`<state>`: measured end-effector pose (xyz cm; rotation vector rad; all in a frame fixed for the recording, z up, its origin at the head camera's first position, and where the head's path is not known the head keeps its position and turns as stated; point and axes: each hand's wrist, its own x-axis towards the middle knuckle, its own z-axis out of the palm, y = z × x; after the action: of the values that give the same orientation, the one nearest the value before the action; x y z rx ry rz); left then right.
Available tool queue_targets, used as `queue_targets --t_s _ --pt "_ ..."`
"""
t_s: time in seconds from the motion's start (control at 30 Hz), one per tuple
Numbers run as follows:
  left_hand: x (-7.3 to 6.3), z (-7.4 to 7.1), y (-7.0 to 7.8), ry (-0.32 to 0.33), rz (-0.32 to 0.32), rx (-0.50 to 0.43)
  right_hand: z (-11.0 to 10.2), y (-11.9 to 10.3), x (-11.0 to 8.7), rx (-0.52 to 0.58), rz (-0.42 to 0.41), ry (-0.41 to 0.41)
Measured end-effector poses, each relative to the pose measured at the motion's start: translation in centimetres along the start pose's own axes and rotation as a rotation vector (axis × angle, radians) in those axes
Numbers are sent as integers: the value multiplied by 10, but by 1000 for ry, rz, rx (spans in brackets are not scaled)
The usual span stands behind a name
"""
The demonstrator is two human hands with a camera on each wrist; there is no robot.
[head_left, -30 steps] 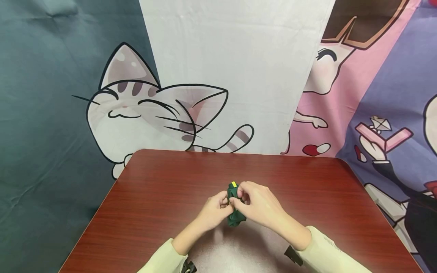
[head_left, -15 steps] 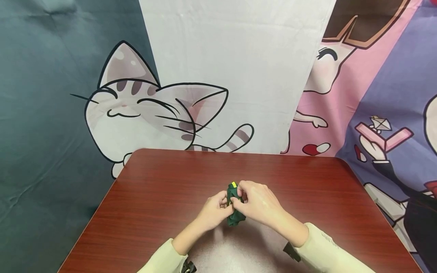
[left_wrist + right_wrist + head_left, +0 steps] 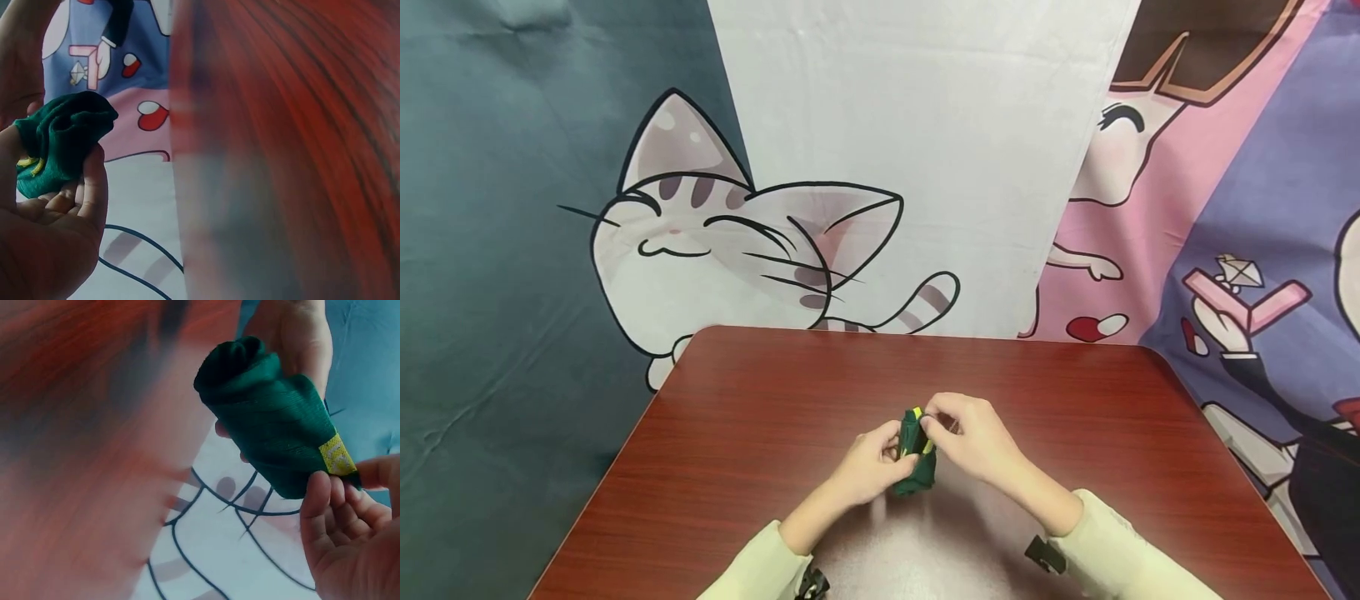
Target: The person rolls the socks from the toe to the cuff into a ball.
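A dark green rolled cloth [image 3: 916,477] is held up over the table between both hands. My left hand [image 3: 867,463] grips its left side, thumb across the front and fingers behind. At the upper right edge, my right hand [image 3: 976,437] pinches the cloth between thumb and fingertips. The right wrist view shows the rolled cloth [image 3: 269,422] with a spiral end, and a yellow woven strip [image 3: 337,455] close to the right fingers. From the left wrist, the bunched cloth [image 3: 72,134] sits in the left fingers; yellow trim [image 3: 34,165] peeks out.
A reddish-brown wooden table [image 3: 760,392] spreads beneath the hands, with a shiny patch near its front. Behind it hangs a printed cloth backdrop [image 3: 917,125] with a cartoon cat. Dark straps [image 3: 1045,554] show at the cuffs.
My right hand has shifted slightly up and right, its thumb off the cloth's middle and now at the upper edge. More yellow shows along the right side. The left hand keeps its grip.
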<state>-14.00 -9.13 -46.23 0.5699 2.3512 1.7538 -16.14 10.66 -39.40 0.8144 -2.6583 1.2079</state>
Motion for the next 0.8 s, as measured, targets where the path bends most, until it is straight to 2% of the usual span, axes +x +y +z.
queue_targets --t_s 0.13,0.23,0.33,0.43,0.5,0.57,0.63,0.7,0.8 --pt "1 -3 -1 -8 11 110 -3 7 3 247 168 -14" --pt "3 -6 0 4 16 209 -5 12 6 510 277 -61" --pt "4 -9 0 11 6 273 -6 18 9 778 314 -131" --pt "6 -9 1 -12 -17 288 -6 23 10 922 298 -208" --pt "8 -7 2 -29 -31 297 -7 23 11 924 284 -257" --pt "10 -5 4 -42 -44 324 -7 22 12 865 277 -294" --pt "11 -3 8 -50 -55 377 -9 19 15 738 264 -330" --pt "10 -1 13 -72 -47 436 -11 16 18 567 232 -360" --pt "7 0 22 -105 48 528 -15 12 23 306 140 -388"
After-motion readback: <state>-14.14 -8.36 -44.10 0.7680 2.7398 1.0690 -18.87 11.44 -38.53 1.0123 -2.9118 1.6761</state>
